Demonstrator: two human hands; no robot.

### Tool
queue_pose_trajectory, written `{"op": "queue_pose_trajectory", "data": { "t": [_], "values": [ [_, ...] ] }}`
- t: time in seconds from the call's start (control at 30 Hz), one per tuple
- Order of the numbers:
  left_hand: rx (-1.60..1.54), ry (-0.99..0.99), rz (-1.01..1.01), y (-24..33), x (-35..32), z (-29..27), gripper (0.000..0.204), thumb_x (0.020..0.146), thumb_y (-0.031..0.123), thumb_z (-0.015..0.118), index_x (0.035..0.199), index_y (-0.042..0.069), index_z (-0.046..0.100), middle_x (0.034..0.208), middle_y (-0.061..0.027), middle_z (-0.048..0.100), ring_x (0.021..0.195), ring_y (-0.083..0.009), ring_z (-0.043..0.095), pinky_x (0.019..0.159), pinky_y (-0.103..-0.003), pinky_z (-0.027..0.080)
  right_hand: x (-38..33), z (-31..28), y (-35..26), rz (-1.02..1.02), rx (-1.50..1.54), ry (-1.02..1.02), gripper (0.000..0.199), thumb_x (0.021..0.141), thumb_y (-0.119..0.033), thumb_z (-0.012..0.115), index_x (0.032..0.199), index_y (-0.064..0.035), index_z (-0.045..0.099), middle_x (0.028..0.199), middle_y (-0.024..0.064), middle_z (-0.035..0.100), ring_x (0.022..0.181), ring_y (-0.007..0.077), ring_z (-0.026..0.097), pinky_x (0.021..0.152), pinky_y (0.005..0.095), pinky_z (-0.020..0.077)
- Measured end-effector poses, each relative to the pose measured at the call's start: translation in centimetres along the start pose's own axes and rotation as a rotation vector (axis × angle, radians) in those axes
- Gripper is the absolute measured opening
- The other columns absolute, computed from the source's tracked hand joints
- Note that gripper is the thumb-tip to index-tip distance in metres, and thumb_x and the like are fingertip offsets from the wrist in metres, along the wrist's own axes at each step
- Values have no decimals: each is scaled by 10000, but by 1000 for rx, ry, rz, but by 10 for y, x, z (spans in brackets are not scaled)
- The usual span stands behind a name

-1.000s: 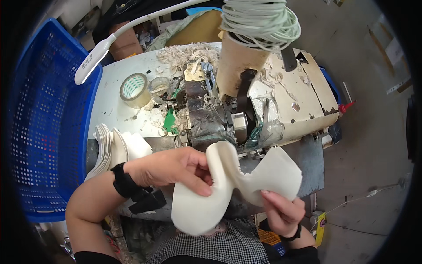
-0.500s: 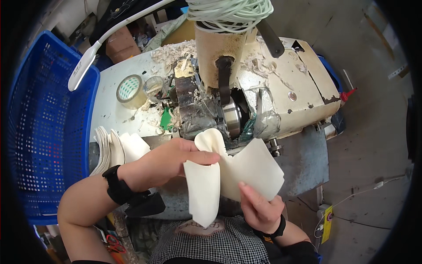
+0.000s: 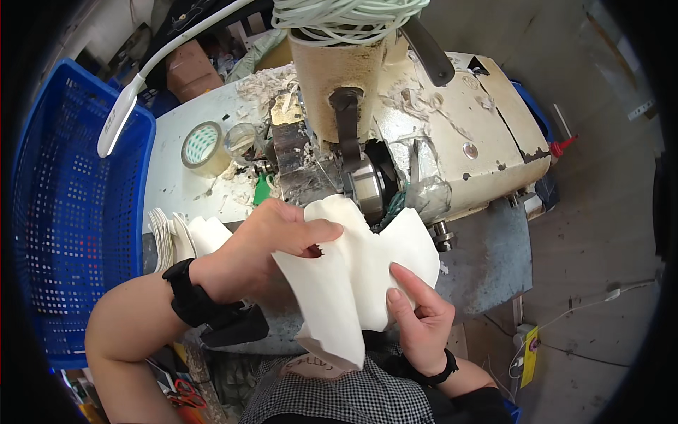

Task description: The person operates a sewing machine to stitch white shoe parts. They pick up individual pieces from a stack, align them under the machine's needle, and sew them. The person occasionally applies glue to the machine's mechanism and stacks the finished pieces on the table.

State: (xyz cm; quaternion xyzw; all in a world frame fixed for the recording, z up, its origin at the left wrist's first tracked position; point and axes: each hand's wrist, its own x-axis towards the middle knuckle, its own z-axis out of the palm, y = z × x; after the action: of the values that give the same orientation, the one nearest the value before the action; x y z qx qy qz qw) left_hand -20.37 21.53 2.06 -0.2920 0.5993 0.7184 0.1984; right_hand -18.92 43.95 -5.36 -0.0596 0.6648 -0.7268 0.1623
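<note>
A cream-white, leather-like cut piece (image 3: 385,261), soft and curved with a notched upper edge, is spread in front of my body. My left hand (image 3: 272,237) is closed on its left part, thumb on top, other fingers mostly hidden behind it. One long flap hangs below that hand, its lower corner folded. My right hand (image 3: 424,318) touches the right part of the piece, index finger and thumb apart against its face. Just beyond the piece is a shiny metal drum (image 3: 369,187) on a worn cream machine (image 3: 339,85).
Several similar cream pieces (image 3: 169,237) stand stacked left of my left hand. A blue perforated basket (image 3: 78,212) is at the far left. A tape roll (image 3: 203,148) and fibrous scraps (image 3: 265,85) lie on the machine table. A white lamp arm (image 3: 120,116) reaches over from the left.
The piece has turned and flattened, and its lower flap now swings rightward with a folded corner. My left hand has shifted slightly up and left; my right index finger has extended onto the piece.
</note>
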Motion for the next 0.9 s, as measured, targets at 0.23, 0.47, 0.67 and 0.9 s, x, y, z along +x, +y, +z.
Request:
{"op": "queue_pose_trajectory", "data": {
  "t": [0.23,0.47,0.67,0.9],
  "values": [
    [330,-12,-24,16,10,3,351,895,294,640,753,-24,688,682,-15,637,570,-50,550,533,-207,433,2,-6,0,-64,18,71,310,870,-7,638,1177,36,621,1032,108,675,842,79,603,712,197,484],
    [61,-330,-143,28,12,-36,515,856,470,656,1037,-12,664,959,-88,677,845,-153,653,742,-289,541,4,-13,-8,-425,-347,-136,229,821,46,641,1047,27,674,823,111,702,665,93,642,600,208,495],
    [894,-284,399,35,3,-40,233,804,159,713,1001,37,685,897,-54,686,793,-121,631,714,-265,487,4,-10,-29,-378,-385,-451,312,809,32,654,1120,20,648,865,144,700,736,162,685,667,246,523],
    [1263,-257,657,52,9,-51,154,734,171,723,833,57,690,709,-110,656,667,-232,625,650,-298,479,0,4,-30,-204,-267,-1141,824,911,-95,556,1474,4,-37,1106,304,561,873,449,606,820,433,481]
  ]
}}
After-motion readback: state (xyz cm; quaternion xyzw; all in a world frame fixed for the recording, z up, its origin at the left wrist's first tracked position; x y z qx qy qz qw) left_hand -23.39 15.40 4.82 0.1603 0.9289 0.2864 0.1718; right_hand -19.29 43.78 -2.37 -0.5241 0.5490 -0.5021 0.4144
